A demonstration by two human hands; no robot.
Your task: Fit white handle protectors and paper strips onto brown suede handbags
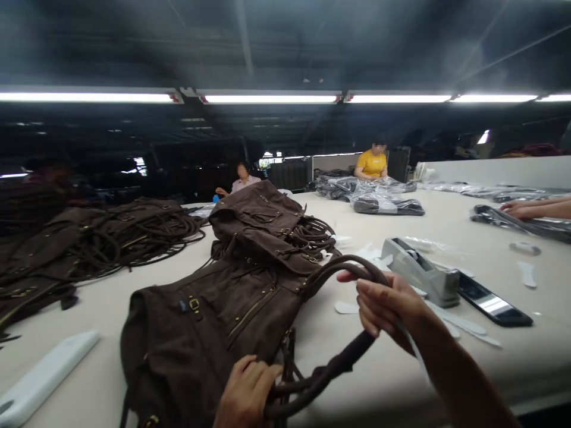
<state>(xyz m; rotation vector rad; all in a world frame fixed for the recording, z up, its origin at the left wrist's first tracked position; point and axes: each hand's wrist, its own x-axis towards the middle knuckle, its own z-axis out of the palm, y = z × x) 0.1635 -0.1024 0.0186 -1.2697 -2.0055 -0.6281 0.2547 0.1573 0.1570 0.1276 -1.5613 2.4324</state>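
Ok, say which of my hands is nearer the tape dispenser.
Your right hand, close in front of the tape dispenser; your left hand is farther left, on the nearest brown bag.

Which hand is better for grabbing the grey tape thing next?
Probably the right hand: it is nearer the grey dispenser, though it would have to free itself from the brown cords. The left hand is farther off, at the brown bag.

The bottom edge crops the brown bag [200, 327].

No legible text anywhere.
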